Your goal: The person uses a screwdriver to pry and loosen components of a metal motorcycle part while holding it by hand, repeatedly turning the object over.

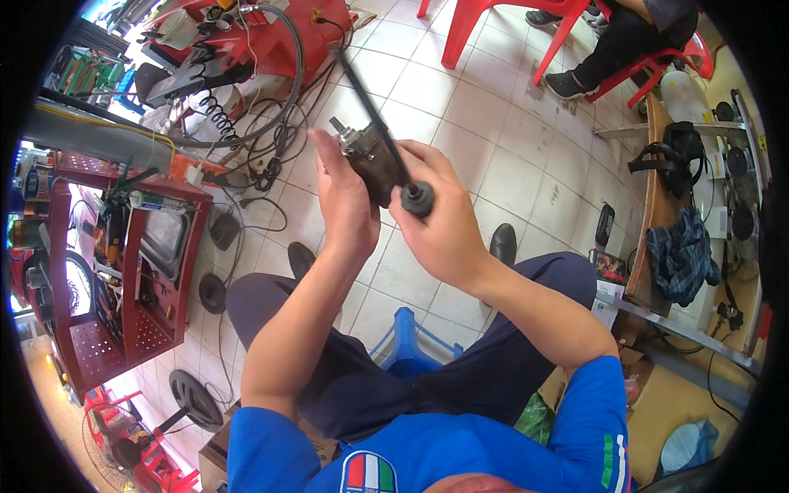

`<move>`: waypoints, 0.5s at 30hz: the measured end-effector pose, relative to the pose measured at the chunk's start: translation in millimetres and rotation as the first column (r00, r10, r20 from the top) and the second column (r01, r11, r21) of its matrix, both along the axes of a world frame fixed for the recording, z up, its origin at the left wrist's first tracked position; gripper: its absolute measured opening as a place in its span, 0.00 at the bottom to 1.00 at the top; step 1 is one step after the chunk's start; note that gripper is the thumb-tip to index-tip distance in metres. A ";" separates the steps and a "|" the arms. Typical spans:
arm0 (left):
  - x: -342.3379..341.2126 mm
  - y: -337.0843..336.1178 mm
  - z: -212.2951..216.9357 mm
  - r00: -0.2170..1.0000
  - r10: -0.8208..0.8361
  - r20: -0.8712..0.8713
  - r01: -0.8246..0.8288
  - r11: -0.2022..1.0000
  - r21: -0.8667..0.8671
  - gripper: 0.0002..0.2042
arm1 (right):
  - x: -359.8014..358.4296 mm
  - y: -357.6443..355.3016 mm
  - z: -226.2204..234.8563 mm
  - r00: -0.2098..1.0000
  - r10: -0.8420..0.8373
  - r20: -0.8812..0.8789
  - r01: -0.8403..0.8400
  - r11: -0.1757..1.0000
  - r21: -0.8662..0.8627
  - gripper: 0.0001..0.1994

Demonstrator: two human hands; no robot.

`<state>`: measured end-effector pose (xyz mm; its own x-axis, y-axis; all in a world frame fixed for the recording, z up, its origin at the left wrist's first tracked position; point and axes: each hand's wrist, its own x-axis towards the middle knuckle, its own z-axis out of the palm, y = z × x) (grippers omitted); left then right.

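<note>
In front of me, above the floor, my left hand [348,205] supports one side of a dark metal part [374,164] with a rounded body and silver fittings. Its thumb points up and its fingers are hidden behind the part. From the other side my right hand [444,222] is closed, the thumb by the near end of a long black rod [366,94]. That near end is a round black knob [417,199]. The rod slants away to the upper left, across the part. Whether rod and part are joined cannot be told.
A blue stool [403,337] stands between my legs. To the left are a red tool rack [123,361] and cables [279,148] on the tiles. A wooden workbench [649,197] borders the right. Farther off, a person sits by a red chair [460,33].
</note>
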<state>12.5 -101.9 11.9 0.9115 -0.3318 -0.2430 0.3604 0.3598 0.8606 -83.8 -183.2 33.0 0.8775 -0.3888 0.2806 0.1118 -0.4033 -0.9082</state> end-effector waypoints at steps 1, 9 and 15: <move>-2.7 0.6 0.1 0.999 -0.042 -0.008 0.042 0.999 -0.012 0.40 | 1.1 -1.2 0.7 0.999 -0.017 -0.029 0.015 0.998 -0.062 0.27; 2.5 1.8 -6.7 0.998 -0.016 -0.060 0.015 1.000 -0.017 0.39 | 1.2 -1.5 -2.0 0.999 -0.025 0.025 0.025 1.000 0.012 0.25; 1.6 6.9 -1.0 0.993 -0.097 -0.073 0.095 0.995 -0.030 0.40 | -3.7 -1.0 2.7 0.998 0.047 0.033 -0.046 0.998 -0.043 0.26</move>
